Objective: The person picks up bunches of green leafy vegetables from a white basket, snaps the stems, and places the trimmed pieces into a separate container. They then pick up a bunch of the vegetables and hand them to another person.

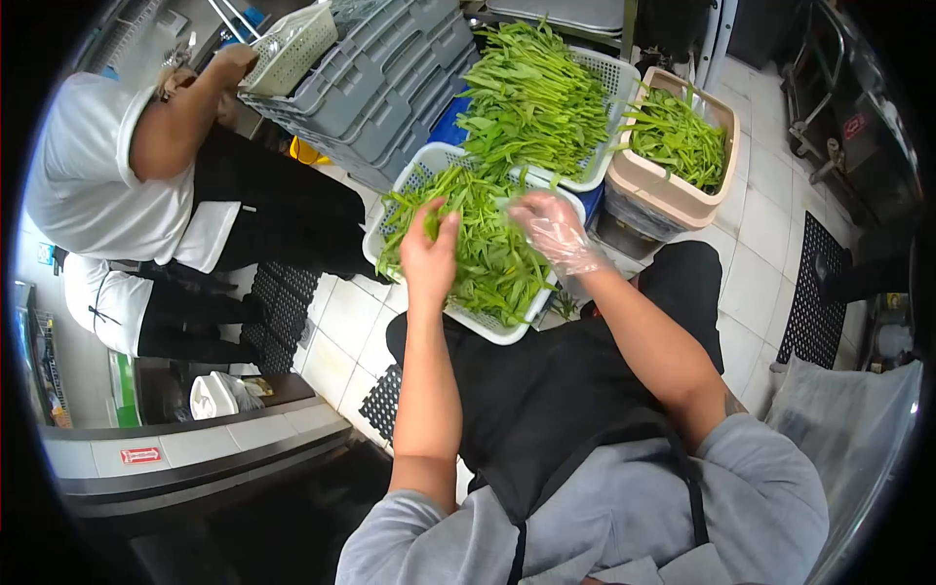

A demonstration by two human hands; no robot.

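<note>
In front of me a white perforated basket (505, 334) holds loose leafy green stems (487, 263). My bare left hand (429, 252) is over the basket's left part, fingers curled around some of the greens, a bit of green showing between thumb and forefinger. Over the right side of the same basket is my right hand (558, 234), wearing a clear plastic glove. Its fingers bend toward the greens and their tips are blurred by motion; I cannot tell whether they grip a stem.
Behind stands a second basket (616, 83), heaped with long green stems (536, 102). At right a beige bin (726, 161) lined with plastic contains more cut greens. Stacked grey crates (366, 78) rise at the back left. Two people (107, 185) in white shirts stand at left.
</note>
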